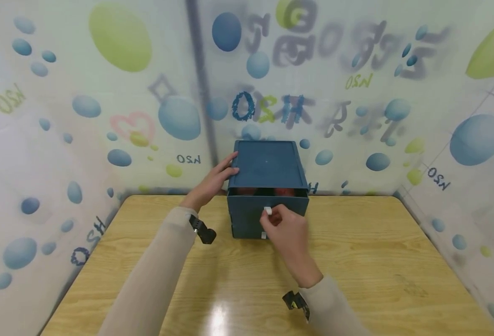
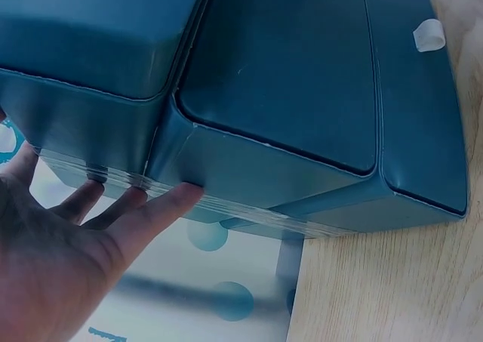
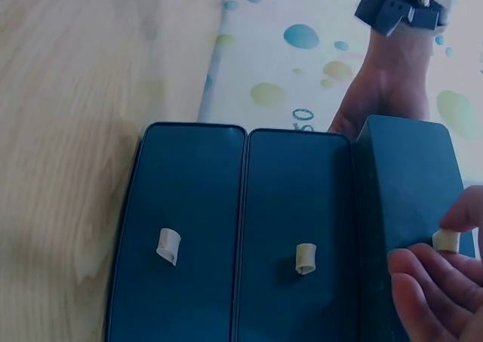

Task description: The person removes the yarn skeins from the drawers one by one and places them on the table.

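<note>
A dark blue drawer box (image 1: 267, 163) stands on the table against the back wall. Its top drawer (image 3: 411, 176) sticks out past the two lower ones, and reddish contents (image 1: 283, 192) show dimly through the gap under the lid. My right hand (image 1: 289, 235) pinches the white pull tab (image 1: 268, 211) on that drawer's front between thumb and fingers. On the box's left side rests my left hand (image 1: 208, 186), its fingers spread and fairly straight against the side wall, as the left wrist view shows. The middle drawer (image 3: 302, 183) and bottom drawer (image 3: 192, 183) are closed, each with its own tab.
The wooden table (image 1: 364, 261) extends to both sides of the box and in front of it. A white wall covering (image 1: 146, 102) with blue and green spots surrounds the table at the back and sides. Small dark wrist cameras sit on both wrists.
</note>
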Demonstrator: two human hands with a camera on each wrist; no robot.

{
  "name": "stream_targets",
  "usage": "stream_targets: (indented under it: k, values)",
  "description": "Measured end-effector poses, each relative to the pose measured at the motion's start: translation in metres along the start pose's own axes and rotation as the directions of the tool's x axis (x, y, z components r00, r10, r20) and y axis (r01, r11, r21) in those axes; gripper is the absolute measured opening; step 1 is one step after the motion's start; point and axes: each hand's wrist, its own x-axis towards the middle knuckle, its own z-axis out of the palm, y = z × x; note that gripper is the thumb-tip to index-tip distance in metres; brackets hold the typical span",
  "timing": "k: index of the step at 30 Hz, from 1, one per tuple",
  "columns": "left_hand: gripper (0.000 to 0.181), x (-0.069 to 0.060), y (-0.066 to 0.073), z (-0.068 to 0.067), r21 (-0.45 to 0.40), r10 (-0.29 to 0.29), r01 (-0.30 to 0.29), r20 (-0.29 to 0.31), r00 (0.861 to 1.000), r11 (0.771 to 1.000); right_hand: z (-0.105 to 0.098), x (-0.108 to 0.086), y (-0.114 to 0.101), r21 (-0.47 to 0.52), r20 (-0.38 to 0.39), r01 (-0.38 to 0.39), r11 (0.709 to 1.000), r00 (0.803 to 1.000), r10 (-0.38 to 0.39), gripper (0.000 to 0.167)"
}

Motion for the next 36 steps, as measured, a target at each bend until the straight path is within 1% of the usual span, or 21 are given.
stream_targets:
  k: [7, 14, 21, 24, 32, 36]
  values:
    - [0.060, -0.001, -0.001, 0.000, 0.004, 0.009, -0.009, 0.004, 1.000, 1.000, -0.009, -0.016, -0.008, 0.031, -0.015, -0.004, 1.000, 1.000, 0.005, 0.014]
    - [0.060, -0.003, -0.001, 0.000, 0.013, 0.019, -0.019, 0.003, 1.000, 1.000, -0.013, -0.026, -0.009, 0.029, -0.039, 0.042, 0.999, 0.998, -0.041, 0.014]
    - [0.060, -0.005, 0.000, 0.000, -0.001, 0.021, -0.021, 0.008, 1.000, 1.000, -0.017, -0.034, -0.010, 0.047, -0.044, 0.060, 0.997, 0.997, -0.058, 0.013]
    - [0.060, -0.004, 0.000, 0.000, -0.003, 0.018, -0.018, 0.011, 1.000, 1.000, -0.020, -0.038, -0.011, 0.035, -0.049, 0.069, 0.997, 0.997, -0.067, 0.013]
    - [0.060, -0.003, -0.002, -0.002, 0.012, 0.028, -0.028, 0.010, 1.000, 1.000, -0.028, -0.047, -0.015, 0.020, -0.023, 0.072, 0.997, 0.997, -0.071, 0.015]
    - [0.059, -0.004, -0.002, -0.001, 0.015, 0.028, -0.028, 0.008, 1.000, 0.999, -0.031, -0.052, -0.016, 0.038, -0.020, 0.080, 0.996, 0.997, -0.079, 0.015]
